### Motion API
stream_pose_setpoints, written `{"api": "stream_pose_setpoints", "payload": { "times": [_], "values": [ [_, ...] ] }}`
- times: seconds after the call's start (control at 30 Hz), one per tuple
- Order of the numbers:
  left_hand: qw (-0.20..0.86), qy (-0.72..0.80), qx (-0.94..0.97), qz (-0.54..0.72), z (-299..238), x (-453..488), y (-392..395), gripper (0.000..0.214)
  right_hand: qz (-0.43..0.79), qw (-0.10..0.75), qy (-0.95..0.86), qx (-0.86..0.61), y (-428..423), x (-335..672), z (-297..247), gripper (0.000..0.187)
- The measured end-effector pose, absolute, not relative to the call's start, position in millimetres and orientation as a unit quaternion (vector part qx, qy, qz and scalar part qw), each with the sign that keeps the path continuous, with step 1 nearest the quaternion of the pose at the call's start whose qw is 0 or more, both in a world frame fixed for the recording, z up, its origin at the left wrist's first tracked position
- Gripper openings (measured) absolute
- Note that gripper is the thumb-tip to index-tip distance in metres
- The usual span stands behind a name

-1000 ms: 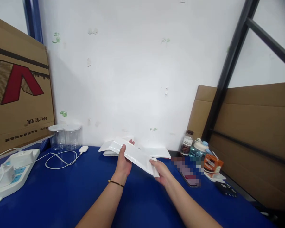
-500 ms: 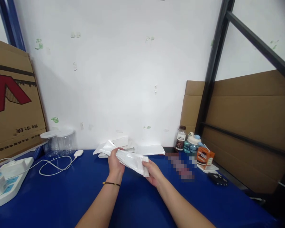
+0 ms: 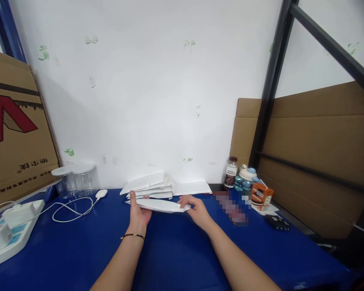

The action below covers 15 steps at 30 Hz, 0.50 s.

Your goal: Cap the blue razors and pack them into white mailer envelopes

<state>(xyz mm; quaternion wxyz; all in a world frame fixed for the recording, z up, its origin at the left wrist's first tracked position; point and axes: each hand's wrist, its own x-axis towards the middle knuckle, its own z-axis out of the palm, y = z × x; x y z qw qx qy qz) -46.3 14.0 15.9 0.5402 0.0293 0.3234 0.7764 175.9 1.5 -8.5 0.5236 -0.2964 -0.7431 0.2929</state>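
Note:
A flat, glossy white plastic packet [image 3: 162,205] is held nearly level above the blue table, spanning both hands. My left hand [image 3: 138,212] supports its left part, thumb on the near side and fingers underneath. At the right end, my right hand [image 3: 194,208] pinches the packet's edge between thumb and fingers. Just behind it lies a stack of similar white packets [image 3: 150,182], with another white packet [image 3: 192,188] to the right against the wall. What the packet contains, if anything, cannot be seen.
On the left of the blue table [image 3: 79,250] are a power strip [image 3: 18,234], a white cable with a small white device [image 3: 101,194], and clear lidded jars [image 3: 84,182]. On the right stand a brown-capped bottle [image 3: 231,173], a blue bottle [image 3: 245,180], an orange box [image 3: 261,197] and a black object [image 3: 278,222].
The packet has gone from tilted and slanting to nearly level. My left hand has shifted left and turned under it, and my right hand now grips the end from above.

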Motion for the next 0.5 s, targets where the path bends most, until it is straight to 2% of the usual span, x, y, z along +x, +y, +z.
{"api": "stream_pose_setpoints", "payload": {
  "times": [0.1,0.2,0.33,0.5],
  "values": [
    [0.523,0.29,0.067,0.799,19,-47,14,0.026,0.245,0.441,-0.797,-0.333,-1,183,-9,0.036],
    [0.488,0.273,0.149,0.816,29,-43,10,0.042,0.203,0.387,-0.815,-0.381,1,194,-9,0.049],
    [0.455,0.261,0.288,0.801,51,-30,6,0.062,0.175,0.4,-0.777,-0.454,9,204,-12,0.051],
    [0.436,0.247,0.378,0.778,85,-14,6,0.069,0.191,0.404,-0.744,-0.496,17,202,-20,0.046]
  ]
}}
